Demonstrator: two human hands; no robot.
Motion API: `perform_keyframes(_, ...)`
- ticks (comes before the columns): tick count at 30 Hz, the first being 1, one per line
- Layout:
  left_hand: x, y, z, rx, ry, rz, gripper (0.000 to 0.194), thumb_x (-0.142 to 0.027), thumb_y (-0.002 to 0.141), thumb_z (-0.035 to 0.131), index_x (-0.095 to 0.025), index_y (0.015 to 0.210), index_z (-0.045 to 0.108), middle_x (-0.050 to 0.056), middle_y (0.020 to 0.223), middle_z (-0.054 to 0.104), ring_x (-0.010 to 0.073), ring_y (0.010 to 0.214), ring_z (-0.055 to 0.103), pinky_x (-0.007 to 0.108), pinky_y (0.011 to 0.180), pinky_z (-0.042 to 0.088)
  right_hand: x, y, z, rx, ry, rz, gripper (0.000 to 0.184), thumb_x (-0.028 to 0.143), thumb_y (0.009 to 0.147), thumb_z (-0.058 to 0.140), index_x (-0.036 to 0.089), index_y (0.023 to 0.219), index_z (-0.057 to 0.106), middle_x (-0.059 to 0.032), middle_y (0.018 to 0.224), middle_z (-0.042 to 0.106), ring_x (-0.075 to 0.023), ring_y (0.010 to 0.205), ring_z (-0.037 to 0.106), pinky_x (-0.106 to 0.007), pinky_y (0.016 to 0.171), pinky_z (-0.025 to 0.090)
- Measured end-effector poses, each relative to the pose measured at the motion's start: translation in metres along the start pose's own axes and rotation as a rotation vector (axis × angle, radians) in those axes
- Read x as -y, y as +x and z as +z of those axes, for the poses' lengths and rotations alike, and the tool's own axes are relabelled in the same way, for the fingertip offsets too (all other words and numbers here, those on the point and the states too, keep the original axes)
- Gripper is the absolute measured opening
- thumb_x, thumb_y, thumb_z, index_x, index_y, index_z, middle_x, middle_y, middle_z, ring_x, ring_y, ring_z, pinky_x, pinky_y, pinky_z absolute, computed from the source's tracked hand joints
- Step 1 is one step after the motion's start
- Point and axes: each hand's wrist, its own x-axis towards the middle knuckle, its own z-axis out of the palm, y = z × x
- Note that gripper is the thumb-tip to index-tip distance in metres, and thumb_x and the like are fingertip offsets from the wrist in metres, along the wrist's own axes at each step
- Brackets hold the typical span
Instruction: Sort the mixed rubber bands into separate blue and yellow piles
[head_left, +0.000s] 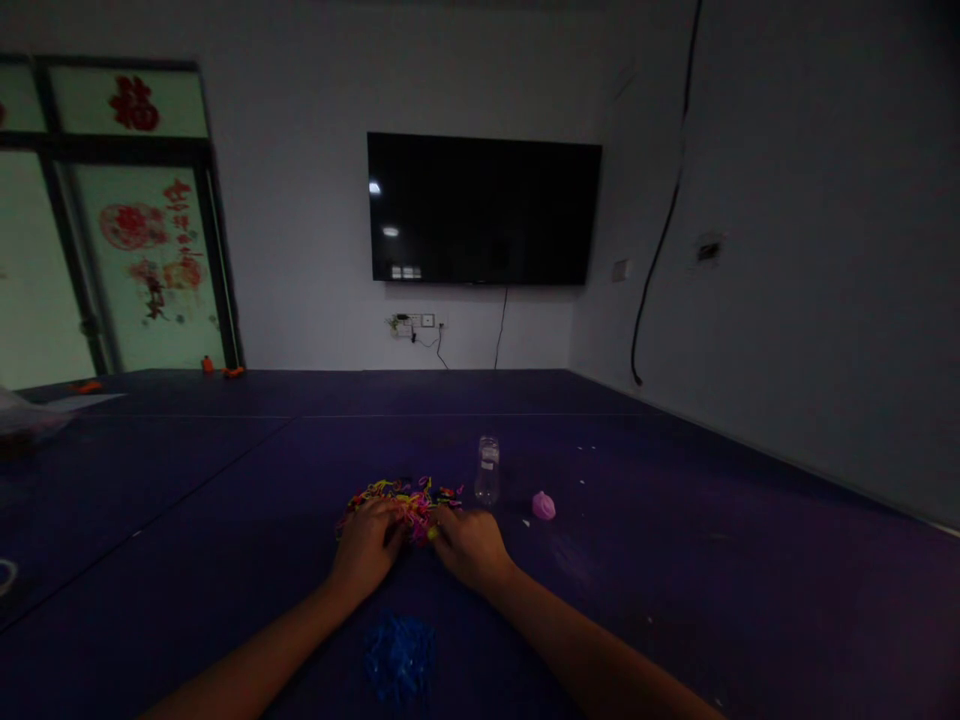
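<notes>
A tangled pile of colourful rubber bands [410,507], pink, yellow, red and dark ones, lies on the purple surface in front of me. My left hand [373,537] is at the pile's left side, its fingers bent into the bands and the thumb a little apart. At the right side my right hand [470,540] has its fingers curled inward on the bands, with a yellow bit at the fingertips. Some of the fingertips are hidden in the pile. Closer to me, between my forearms, lies a separate heap of blue bands [400,658].
A clear plastic bottle [487,472] stands just beyond my right hand, with a pink-purple twisted object [544,506] to its right. Small white scraps dot the purple surface [712,600]. At far left are a plastic bag [26,420] and a whitish ring [7,576].
</notes>
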Motion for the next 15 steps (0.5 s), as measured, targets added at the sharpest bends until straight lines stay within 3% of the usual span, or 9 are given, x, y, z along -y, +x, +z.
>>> perform_keyframes(8,0.0020,-0.0009,0.0020,0.027,0.065,-0.001,0.017,-0.024,0.080,0.052,-0.021,0.079,0.069,0.006,0.090,0.070,0.0254,0.089,0.061,0.039,0.078,0.046,-0.0001,0.0001,0.0000,0.007,0.003,-0.007,0.019,0.027,0.087,0.040,0.020,0.091,0.057,-0.0039,0.082,0.067,-0.0157,0.071,0.063,-0.021,0.056,0.036)
perform_keyframes(15,0.0052,0.0001,0.0040,0.025,0.043,-0.012,0.022,-0.020,0.080,0.050,-0.018,0.093,0.069,0.009,0.100,0.068,0.0259,0.096,0.059,0.041,0.085,0.045,-0.0006,0.0007,0.0016,0.003,0.005,-0.010,0.018,0.027,0.087,0.042,0.019,0.089,0.057,-0.0044,0.081,0.068,-0.0154,0.071,0.062,-0.021,0.056,0.035)
